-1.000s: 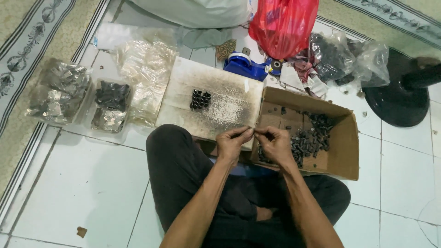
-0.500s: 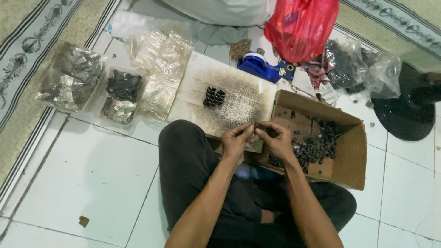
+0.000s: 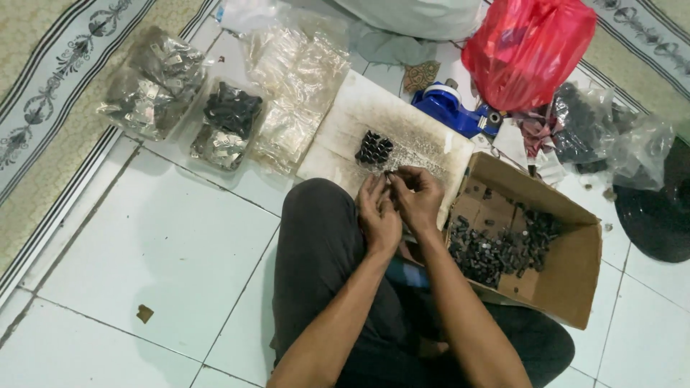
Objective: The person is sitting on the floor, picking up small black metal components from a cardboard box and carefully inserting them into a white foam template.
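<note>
Fingertips of the left hand [image 3: 379, 210] and right hand [image 3: 417, 195] are pinched together on a small dark part [image 3: 389, 174], now lifted farther over the white board [image 3: 402, 136], nearer its cluster of black pieces [image 3: 374, 149], left of the cardboard box [image 3: 568, 266].

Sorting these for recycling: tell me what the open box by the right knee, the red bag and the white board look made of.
Open box: brown corrugated cardboard, matte, with folded flaps and raw edges. Red bag: thin plastic film, glossy and crinkled. White board: likely foam or painted wood, dull and grime-stained; the look leaves it open.
</note>
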